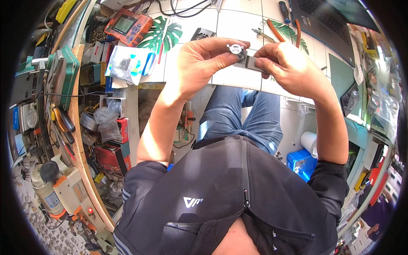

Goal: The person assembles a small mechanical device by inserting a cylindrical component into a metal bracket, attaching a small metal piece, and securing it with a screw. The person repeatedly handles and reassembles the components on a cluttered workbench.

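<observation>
Above the near edge of the white tiled worktop (229,78), both my hands are raised close together. My left hand (193,63) pinches a small round silver metal part with tabs (235,49) between thumb and forefinger. Just right of it, the fingers and thumb of my right hand (293,68) grip a flat dark rectangular piece (250,63). The two parts meet or overlap; I cannot tell whether they are joined. A small black plastic casing (203,34) lies on the worktop beyond my left hand.
Orange-handled pliers (276,30) and a screwdriver (284,12) lie beyond my right hand. At the far right stands a laptop (321,25). An orange handheld device with a screen (127,26) and bagged packets (127,63) are left. Crowded shelves flank me; a machine (55,191) stands lower left.
</observation>
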A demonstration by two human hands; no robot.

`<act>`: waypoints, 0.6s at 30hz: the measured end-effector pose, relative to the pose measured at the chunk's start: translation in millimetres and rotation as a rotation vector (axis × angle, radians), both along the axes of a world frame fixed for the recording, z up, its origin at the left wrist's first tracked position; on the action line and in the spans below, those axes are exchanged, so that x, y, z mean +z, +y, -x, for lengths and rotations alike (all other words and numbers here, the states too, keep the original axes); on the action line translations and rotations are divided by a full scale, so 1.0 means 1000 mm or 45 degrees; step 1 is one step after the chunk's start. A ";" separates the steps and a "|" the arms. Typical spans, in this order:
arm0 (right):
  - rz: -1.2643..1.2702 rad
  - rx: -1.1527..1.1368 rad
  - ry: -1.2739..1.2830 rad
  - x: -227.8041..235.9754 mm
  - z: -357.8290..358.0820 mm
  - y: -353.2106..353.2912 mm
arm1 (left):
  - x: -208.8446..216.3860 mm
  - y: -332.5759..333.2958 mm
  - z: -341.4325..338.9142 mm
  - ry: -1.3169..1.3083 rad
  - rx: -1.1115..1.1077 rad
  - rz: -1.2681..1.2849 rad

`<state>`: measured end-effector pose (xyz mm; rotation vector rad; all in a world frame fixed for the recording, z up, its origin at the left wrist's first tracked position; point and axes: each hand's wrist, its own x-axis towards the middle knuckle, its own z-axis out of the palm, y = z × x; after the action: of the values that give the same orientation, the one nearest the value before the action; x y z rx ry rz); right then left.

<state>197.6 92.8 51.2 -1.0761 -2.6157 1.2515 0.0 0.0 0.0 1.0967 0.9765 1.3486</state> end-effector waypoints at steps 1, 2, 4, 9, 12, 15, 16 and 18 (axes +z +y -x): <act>-0.007 -0.005 0.005 0.000 0.000 -0.001 | 0.000 0.000 0.000 0.022 0.005 0.002; -0.014 -0.010 0.010 0.000 0.000 -0.001 | 0.001 -0.001 0.000 0.044 0.010 0.004; -0.026 0.027 0.000 0.001 0.001 0.001 | 0.003 -0.001 0.001 0.052 0.010 0.032; 0.010 0.030 -0.037 0.002 0.002 0.002 | 0.004 -0.002 -0.002 0.079 0.020 0.010; 0.021 0.032 -0.027 0.000 0.001 0.002 | -0.002 -0.002 -0.002 0.082 0.020 -0.041; 0.013 0.051 -0.028 0.000 0.001 0.003 | -0.004 -0.003 -0.003 0.059 0.018 -0.043; 0.014 0.057 -0.023 0.000 0.001 0.003 | -0.004 -0.003 -0.004 0.038 0.021 -0.033; 0.015 0.056 -0.002 0.000 0.001 0.003 | -0.004 -0.003 -0.005 0.011 0.026 -0.038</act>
<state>196.9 95.8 51.3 -1.0273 -2.6504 1.2765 4.7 -3.4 -4.3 1.1181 0.9790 1.3801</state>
